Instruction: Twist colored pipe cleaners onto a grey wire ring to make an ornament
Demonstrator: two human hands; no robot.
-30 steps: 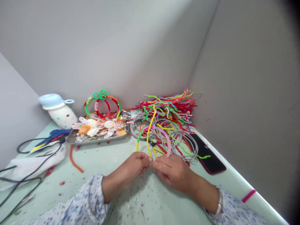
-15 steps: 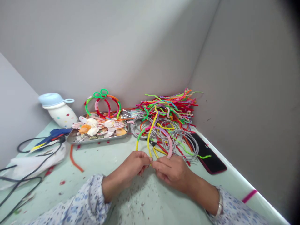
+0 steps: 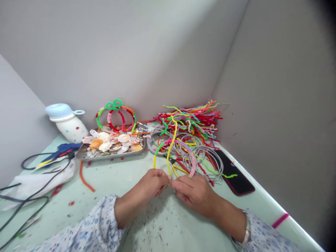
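Between my hands stands a hoop [image 3: 193, 163] wrapped in fuzzy pipe cleaners of yellow, green, magenta, lilac and pink. A loose length of yellow pipe cleaner [image 3: 172, 142] rises from the fingertips, its top bent over. My left hand [image 3: 154, 182] is closed, thumb and forefinger pinching at the base of the yellow length, where the hoop's yellow side also runs in. My right hand [image 3: 194, 193] is closed around the hoop's lower right, below the pink stretch. Its fingertips nearly meet the left ones. The hoop's bottom is hidden by the fingers.
Behind the hoop lie coils of grey wire [image 3: 220, 164], red-handled pliers [image 3: 181, 163] and a heap of pipe cleaners [image 3: 194, 117]. A black phone [image 3: 240, 180] is at the right. To the left are a metal tray [image 3: 110, 158] of shells, wrapped rings [image 3: 123, 119], a bottle [image 3: 72, 128] and cables [image 3: 34, 192].
The loose yellow pipe cleaner's tip has leaned slightly left and its curve is a little different. Both hands keep their hold in nearly the same place.
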